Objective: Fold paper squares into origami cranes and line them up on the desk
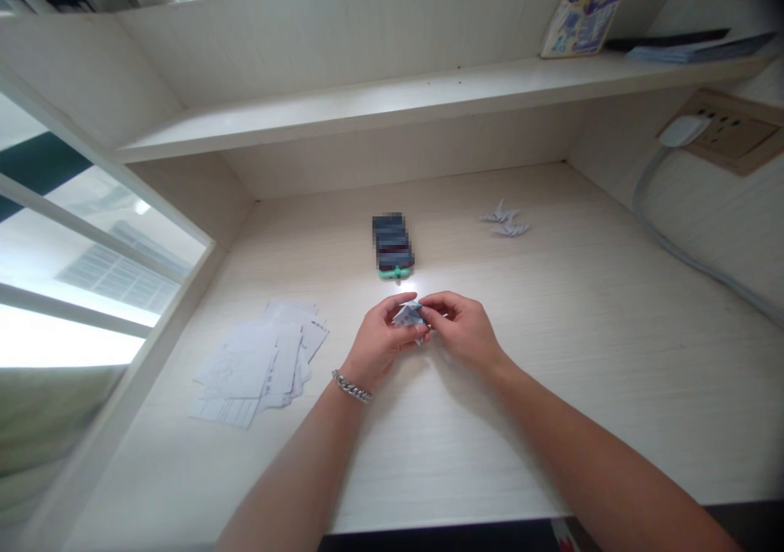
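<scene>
Between my two hands is a small piece of folded paper, pale with bluish print. My left hand, with a silver chain bracelet at its wrist, grips the paper's left side between thumb and fingers. From the right, my right hand pinches the paper's edge with thumb and forefinger. Both hands are just above the desk. The paper's lower part is partly covered by my fingers. Folded paper cranes rest farther back on the right.
A phone-like dark object, blurred out, with a green piece at its near end, lies ahead of my hands. Loose printed sheets are piled on the left. A plug with a grey cable runs along the right wall. Above is a shelf.
</scene>
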### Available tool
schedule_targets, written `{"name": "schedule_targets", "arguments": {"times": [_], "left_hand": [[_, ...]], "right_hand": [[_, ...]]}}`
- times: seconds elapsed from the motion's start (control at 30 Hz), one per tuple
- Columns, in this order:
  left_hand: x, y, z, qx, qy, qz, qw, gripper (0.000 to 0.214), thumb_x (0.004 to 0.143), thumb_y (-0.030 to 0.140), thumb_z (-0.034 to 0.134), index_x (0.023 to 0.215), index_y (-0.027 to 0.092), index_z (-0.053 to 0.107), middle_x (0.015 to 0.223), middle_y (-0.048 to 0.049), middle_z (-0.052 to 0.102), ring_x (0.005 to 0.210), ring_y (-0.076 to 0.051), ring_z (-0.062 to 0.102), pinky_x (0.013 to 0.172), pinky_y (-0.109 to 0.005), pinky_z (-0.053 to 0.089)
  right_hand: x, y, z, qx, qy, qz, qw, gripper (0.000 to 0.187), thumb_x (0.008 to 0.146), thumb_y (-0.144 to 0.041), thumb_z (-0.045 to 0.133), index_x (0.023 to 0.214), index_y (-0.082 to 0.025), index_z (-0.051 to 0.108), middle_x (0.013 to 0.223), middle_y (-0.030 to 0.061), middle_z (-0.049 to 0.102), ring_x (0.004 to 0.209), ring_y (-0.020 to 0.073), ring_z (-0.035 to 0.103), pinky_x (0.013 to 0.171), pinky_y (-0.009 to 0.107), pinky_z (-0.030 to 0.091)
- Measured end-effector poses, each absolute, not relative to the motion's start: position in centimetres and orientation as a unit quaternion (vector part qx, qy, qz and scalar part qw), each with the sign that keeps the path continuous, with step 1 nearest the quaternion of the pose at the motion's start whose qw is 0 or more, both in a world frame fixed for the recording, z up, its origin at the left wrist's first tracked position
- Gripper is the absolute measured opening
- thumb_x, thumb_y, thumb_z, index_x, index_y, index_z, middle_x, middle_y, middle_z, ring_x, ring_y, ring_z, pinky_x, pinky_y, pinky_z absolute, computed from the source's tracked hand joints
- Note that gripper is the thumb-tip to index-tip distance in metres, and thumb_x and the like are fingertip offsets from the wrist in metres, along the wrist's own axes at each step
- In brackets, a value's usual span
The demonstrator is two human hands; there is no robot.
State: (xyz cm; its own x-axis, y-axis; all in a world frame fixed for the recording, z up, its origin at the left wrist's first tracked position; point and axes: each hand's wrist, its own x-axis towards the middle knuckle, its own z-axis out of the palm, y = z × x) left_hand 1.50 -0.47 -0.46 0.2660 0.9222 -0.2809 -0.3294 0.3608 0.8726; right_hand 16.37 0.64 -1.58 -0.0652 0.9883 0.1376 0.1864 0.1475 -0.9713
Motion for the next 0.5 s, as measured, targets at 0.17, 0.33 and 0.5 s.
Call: {"name": "schedule_targets", "arguments": {"times": [0.17,0.33,0.5], "left_hand": [[1.34,-0.47,-0.57,0.357,0.416,0.438,0.713,0.063,0.059,0.016,0.078,0.118,0.015,0.055,0.094,-0.0086,0.064,0.076,-0.016,0.063,0.075,-0.035,0.052],[1.3,-0.5,-0.64,0.352,0.409,0.44,0.718,0.062,0.06,0.015,0.078,0.118,0.016,0.055,0.099,-0.0093,0.063,0.083,-0.018,0.063,0.078,-0.037,0.053],[1.33,-0.46,-0.68,0.347,0.41,0.442,0.718,0.057,0.061,0.014,0.076,0.115,0.015,0.057,0.097,-0.0094,0.062,0.082,-0.018,0.062,0.076,-0.037,0.053]], "right_hand": [[16.34,0.65,-1.68,-0.497,-0.588,0.431,0.471,0.015,0.076,-0.027,0.061,0.084,-0.019,0.07,0.081,0.0049,0.071,0.07,0.0181,0.064,0.065,0.029,0.05],[16.36,0.6,-1.7,-0.492,-0.59,0.434,0.472,0.015,0.076,-0.026,0.06,0.084,-0.019,0.07,0.081,0.0044,0.071,0.072,0.0178,0.064,0.066,0.029,0.05],[16.42,0.64,-1.65,-0.495,-0.596,0.427,0.466,0.014,0.076,-0.026,0.06,0.084,-0.019,0.07,0.082,0.0047,0.071,0.073,0.0181,0.065,0.068,0.03,0.051]]}}
